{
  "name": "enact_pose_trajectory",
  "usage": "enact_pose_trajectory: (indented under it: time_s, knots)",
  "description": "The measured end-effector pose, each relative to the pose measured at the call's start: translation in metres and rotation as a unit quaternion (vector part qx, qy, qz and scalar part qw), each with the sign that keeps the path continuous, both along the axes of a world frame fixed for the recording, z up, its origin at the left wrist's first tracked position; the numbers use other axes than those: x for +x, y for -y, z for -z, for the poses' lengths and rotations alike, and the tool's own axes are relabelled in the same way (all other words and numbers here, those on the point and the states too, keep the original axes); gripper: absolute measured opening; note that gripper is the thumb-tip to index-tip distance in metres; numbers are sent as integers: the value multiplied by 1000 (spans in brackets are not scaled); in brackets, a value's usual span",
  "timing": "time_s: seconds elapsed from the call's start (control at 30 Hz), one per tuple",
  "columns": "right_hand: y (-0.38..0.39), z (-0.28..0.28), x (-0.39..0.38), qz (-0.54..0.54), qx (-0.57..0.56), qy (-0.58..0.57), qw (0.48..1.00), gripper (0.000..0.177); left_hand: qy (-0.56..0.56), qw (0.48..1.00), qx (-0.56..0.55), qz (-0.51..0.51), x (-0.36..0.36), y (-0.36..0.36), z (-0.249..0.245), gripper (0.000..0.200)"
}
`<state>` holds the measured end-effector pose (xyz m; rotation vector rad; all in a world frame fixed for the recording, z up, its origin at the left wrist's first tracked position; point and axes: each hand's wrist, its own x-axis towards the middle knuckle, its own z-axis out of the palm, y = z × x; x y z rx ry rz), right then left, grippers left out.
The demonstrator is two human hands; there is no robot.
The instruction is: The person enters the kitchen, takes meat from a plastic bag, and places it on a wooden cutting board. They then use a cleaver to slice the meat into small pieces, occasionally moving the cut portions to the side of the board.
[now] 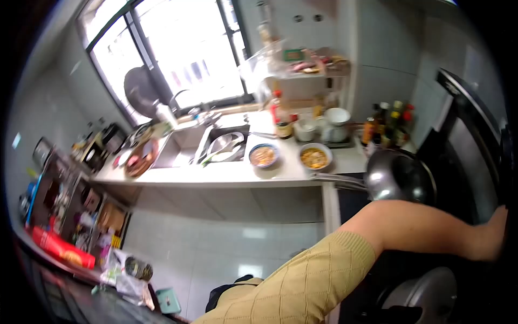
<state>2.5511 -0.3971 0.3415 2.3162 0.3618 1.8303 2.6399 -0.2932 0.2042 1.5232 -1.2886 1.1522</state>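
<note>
Left hand (492, 237) reached right of the wok (396, 175), its opening and hold impossible to tell; the right hand was out of view. Beyond the left forearm (426, 227), the wok's handle (341, 180) pointed leftward, toward the tabletop (226, 174).

A round, shiny dark-grey metal wok (400, 175) sits at the far end of the black stovetop (352, 204), its long metal handle (340, 180) pointing left. What it contains is unclear. Nearer, at the lower right, lies a pot with a silvery domed lid (426, 294), its lower part lost in shadow.
</note>
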Motion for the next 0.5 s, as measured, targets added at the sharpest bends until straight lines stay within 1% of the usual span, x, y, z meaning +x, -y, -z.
enact_pose_trajectory:
  time_s: [0.07, 0.1, 0.13, 0.17, 0.2, 0.23, 0.27, 0.3, 0.33, 0.37, 0.4, 0.43, 0.47, 0.5]
  knots:
    - [-86, 13, 3, -33, -127, -93, 987, 17, -49, 999, -3, 25, -7, -62, 23, 30]
    - [-117, 27, 2, -49, -156, -97, 982, 17, -75, 997, -5, 32, -16, -101, 34, 28]
    - [-165, 46, -7, -54, -138, -146, 978, 18, -108, 994, -7, 32, -23, -142, 51, 27]
    - [-198, 58, -13, -77, -164, -181, 967, 19, -142, 989, -12, 26, -31, -185, 65, 25]
    - [-216, 76, -11, -88, -182, -195, 960, 23, -187, 982, -19, 8, -39, -234, 80, 24]
    - [-224, 112, 2, -96, -197, -211, 953, 27, -233, 972, -29, -18, -49, -286, 103, 22]
    - [-230, 136, 15, -101, -211, -226, 946, 32, -326, 943, -26, -55, -61, -337, 115, 26]
    - [-255, 153, 21, -106, -227, -239, 938, 36, -304, 939, -79, -141, -70, -389, 142, 26]
    - [-294, 169, 14, -133, -240, -258, 926, 35, -362, 915, -80, -161, -97, -454, 156, 26]
    - [-363, 168, -14, -202, -235, -285, 907, 33, -360, 902, -92, -220, -120, -513, 169, 28]
    - [-428, 171, -40, -272, -228, -311, 882, 33, -386, 876, -129, -258, -140, -566, 187, 29]
    - [-481, 178, -58, -328, -224, -332, 856, 32, -406, 831, -159, -347, -163, -616, 212, 29]
    - [-527, 182, -72, -365, -216, -355, 833, 34, -443, 790, -195, -376, -190, -661, 220, 28]
    - [-572, 190, -80, -434, -189, -372, 798, 34, -479, 746, -232, -401, -217, -704, 224, 27]
